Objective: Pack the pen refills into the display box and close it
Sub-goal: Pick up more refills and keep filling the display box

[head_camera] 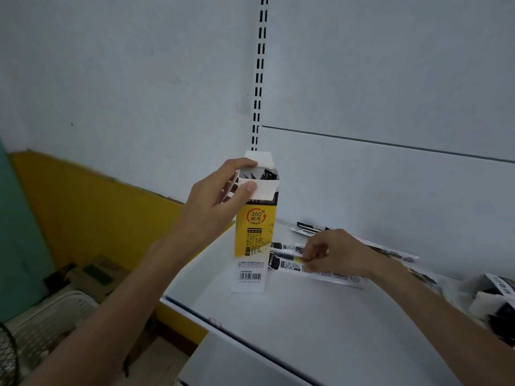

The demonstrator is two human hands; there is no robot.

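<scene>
— White shelf [292,324] fills the near foreground, doesn't it? What's down on the left?

— Beyond its front edge, low on the left, a pale plastic basket [55,316] and a cardboard carton [94,274] sit on the floor, below a yellow wall band [97,207].

— And the display box?

— The yellow and white display box [255,235] stands upright on the shelf, barcode at its foot, top flaps open. Dark packets show inside the mouth.

— How is the left hand set?

— The left hand [217,201] is curled around the upper part of the box, thumb pressing the front flap, forefinger hooked over the rear one.

— The right hand?

— The right hand [331,254] lies low on the shelf just right of the box, fingers pinched narrow on a pen refill packet [289,260] that rests among the pen refills [328,274] spread flat there. Blur hides how firm the pinch is.

— Further along?

— More black and white packaging [493,299] is heaped at the far right edge. Behind everything, a slotted upright rail [259,76] runs up the pale back panel [390,79].
</scene>
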